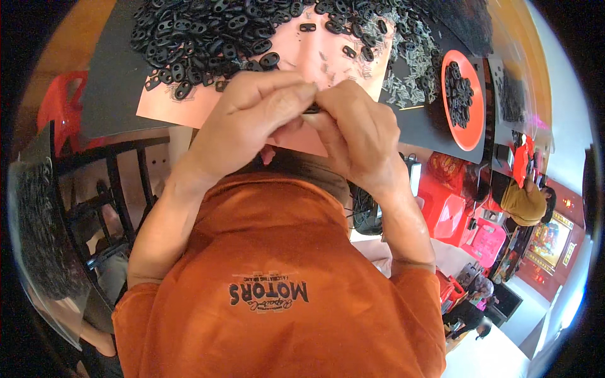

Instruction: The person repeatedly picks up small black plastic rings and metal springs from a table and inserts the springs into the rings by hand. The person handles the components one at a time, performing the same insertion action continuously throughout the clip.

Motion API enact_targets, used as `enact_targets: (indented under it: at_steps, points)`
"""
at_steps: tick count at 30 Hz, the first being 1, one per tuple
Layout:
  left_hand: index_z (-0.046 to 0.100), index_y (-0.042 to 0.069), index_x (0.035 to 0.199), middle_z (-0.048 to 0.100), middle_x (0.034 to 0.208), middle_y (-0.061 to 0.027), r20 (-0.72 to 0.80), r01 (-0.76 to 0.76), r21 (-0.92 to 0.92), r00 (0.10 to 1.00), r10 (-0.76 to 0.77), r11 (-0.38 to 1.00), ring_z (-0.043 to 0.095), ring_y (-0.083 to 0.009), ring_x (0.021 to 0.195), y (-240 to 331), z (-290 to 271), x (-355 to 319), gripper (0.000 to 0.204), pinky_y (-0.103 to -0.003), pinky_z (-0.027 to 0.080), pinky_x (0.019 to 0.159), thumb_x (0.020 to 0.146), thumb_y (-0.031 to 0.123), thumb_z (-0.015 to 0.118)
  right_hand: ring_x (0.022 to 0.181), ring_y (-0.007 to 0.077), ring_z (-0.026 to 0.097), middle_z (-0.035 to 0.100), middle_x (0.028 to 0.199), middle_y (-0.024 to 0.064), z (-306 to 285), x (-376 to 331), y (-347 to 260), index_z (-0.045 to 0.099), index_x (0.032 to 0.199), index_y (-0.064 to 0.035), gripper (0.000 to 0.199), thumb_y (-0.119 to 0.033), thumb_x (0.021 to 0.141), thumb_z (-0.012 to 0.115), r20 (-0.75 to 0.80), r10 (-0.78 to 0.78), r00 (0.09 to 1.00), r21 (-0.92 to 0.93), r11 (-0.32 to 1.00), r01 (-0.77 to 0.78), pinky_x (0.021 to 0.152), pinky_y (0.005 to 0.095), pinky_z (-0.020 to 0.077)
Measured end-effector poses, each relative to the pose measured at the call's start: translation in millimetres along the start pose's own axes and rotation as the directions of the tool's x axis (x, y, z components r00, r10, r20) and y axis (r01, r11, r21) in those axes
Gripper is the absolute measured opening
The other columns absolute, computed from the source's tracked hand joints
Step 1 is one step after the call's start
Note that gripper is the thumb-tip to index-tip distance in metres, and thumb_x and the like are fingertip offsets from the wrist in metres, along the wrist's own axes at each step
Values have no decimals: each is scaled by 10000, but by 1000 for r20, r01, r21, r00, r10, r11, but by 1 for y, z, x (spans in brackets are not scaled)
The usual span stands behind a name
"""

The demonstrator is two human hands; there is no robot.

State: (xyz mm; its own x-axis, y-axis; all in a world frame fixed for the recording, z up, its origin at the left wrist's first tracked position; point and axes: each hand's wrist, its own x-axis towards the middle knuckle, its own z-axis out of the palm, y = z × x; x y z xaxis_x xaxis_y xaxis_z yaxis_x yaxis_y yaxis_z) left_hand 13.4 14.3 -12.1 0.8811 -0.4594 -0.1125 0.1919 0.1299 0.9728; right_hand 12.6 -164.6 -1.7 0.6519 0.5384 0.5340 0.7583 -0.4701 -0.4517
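My left hand (252,120) and my right hand (362,129) meet above the near edge of a pink sheet (315,60) on a dark table (110,75). Their fingertips pinch one small black plastic piece (313,109) between them; most of it is hidden by my fingers. A big heap of black oval plastic links (208,38) lies on the sheet just beyond my left hand. Loose single links (350,51) lie near my right hand.
A pile of grey trimmed scraps (409,69) sits right of the sheet. An orange plate (463,101) holding black pieces stands at the right. Red plastic stools (447,211) and another person in a mustard top (523,201) are lower right. A red stool (63,101) is left.
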Motion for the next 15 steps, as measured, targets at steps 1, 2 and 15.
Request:
enact_targets:
  at_steps: [1, 2, 15]
  points:
    - [538, 54, 735, 445, 593, 33, 22, 29, -5, 999, -28, 1000, 422, -24, 555, 2, 2, -1, 279, -187, 343, 479, 923, 246, 464, 538, 286, 528, 525, 665, 126, 0, -2, 2, 562, 904, -7, 152, -5, 767, 627, -11, -28, 1000, 8, 1000, 28, 466, 337, 412]
    - [528, 54, 724, 435, 584, 36, 45, 57, -9, 997, -57, 998, 415, -26, 548, 3, 3, -1, 274, -195, 339, 474, 920, 235, 462, 527, 282, 524, 526, 662, 120, -1, 0, 1, 561, 888, -10, 127, -18, 777, 622, 1, -7, 1000, 30, 1000, 7, 460, 336, 407]
    - [469, -5, 698, 418, 564, -23, 121, -216, 187, 973, 195, 958, 370, -68, 525, -14, 3, 1, 106, -262, 314, 465, 764, 77, 487, 574, 311, 553, 540, 665, 142, -24, 9, -9, 566, 824, 9, 135, -120, 866, 567, 375, 311, 873, 237, 878, -415, 520, 353, 445]
